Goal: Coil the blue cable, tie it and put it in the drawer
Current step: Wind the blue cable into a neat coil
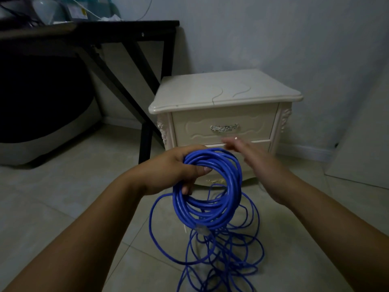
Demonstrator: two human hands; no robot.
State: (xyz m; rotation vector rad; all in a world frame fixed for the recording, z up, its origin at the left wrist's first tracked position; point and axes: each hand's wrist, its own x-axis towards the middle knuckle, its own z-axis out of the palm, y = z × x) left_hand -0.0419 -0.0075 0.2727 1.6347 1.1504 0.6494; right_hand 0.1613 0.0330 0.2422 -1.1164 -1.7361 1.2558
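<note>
The left hand (174,171) is gripping the blue cable (234,178) at the upper left of its wound coil, thumb lying across the front and fingers curling through the ring. The coil is hanging upright in front of the nightstand (225,91). Uncoiled cable is trailing from it in loose loops on the tiled floor (63,197). The right hand (259,165), blurred, is holding nothing, fingers extended, just beside the coil's upper right; contact cannot be confirmed. The top drawer (189,127) is sitting closed.
</note>
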